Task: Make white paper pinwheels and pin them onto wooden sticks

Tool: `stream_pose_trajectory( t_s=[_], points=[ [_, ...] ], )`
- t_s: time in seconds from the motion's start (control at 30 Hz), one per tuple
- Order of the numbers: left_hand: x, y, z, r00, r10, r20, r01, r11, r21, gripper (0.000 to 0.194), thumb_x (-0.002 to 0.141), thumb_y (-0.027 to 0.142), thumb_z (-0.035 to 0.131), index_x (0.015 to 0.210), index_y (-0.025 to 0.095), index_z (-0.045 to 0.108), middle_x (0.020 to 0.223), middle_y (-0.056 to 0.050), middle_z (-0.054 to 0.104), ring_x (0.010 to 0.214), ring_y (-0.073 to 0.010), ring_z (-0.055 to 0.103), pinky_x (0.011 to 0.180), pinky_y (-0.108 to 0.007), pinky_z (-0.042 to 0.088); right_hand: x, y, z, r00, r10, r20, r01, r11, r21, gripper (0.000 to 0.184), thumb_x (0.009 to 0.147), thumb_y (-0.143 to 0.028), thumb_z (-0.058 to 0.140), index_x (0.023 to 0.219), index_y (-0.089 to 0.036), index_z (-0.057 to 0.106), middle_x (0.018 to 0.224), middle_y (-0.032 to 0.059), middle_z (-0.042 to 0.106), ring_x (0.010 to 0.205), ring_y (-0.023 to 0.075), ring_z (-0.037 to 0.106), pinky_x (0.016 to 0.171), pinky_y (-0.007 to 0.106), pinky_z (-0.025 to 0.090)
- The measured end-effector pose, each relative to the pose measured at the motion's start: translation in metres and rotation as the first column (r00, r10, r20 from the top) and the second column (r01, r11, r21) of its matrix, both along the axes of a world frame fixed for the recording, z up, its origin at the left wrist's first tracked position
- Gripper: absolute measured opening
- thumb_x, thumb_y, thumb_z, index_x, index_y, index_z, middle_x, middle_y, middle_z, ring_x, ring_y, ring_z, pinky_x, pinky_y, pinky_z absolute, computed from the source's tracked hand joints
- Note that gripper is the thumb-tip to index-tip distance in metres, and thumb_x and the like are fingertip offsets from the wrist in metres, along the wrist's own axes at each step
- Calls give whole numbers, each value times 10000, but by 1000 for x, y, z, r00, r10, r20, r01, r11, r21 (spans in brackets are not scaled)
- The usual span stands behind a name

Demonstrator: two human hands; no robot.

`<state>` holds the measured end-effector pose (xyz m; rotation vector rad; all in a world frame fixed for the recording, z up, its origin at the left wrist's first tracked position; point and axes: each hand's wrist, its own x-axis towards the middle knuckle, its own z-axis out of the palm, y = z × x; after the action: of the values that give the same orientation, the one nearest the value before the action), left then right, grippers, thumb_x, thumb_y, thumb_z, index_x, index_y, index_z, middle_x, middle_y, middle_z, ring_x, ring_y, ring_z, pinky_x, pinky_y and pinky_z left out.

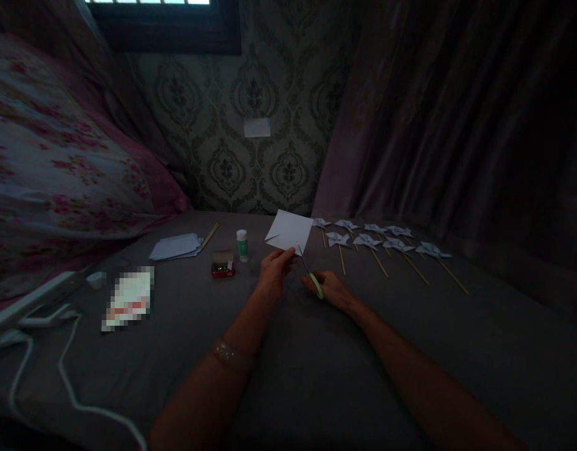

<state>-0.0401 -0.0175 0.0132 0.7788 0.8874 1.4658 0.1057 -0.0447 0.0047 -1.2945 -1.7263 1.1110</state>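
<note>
My left hand [275, 270] pinches the lower edge of a white square of paper [291, 230] and holds it up over the grey bed surface. My right hand [329, 288] is closed around green-handled scissors [311, 279], whose blades point up at the paper's bottom edge. One corner of the paper at the left shows a cut or fold. Both forearms reach in from the bottom of the view.
Several paper pinwheels on wooden sticks [377, 241] lie at the right. A glue stick [242, 244], a small red box [223, 265], a stack of paper [176, 246] with sticks, a white cable [67, 376] and a floral pillow [48, 169] lie left.
</note>
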Motion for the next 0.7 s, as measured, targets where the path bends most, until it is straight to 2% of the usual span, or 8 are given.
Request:
stream_pose_trajectory(
  t_s=[0.37, 0.7],
  points=[
    [0, -1, 0, 1000, -9, 9, 9, 1000, -8, 262, 493, 300, 826, 620, 154, 649, 652, -20, 631, 625, -119, 578, 556, -230, 356, 3, 3, -6, 999, -4, 33, 4, 1000, 26, 446, 659, -580, 630, 537, -159, 547, 503, -22, 504, 489, 97, 426, 474, 234, 305],
    [-1, 2, -1, 1000, -10, 16, 10, 1000, -12, 277, 494, 306, 827, 639, 146, 654, 647, -15, 631, 619, -111, 579, 555, -228, 359, 1, 3, -5, 998, -45, 35, 45, 999, -1, 465, 609, -599, 663, 525, -157, 544, 483, -26, 489, 477, 90, 408, 459, 230, 294]
  ],
)
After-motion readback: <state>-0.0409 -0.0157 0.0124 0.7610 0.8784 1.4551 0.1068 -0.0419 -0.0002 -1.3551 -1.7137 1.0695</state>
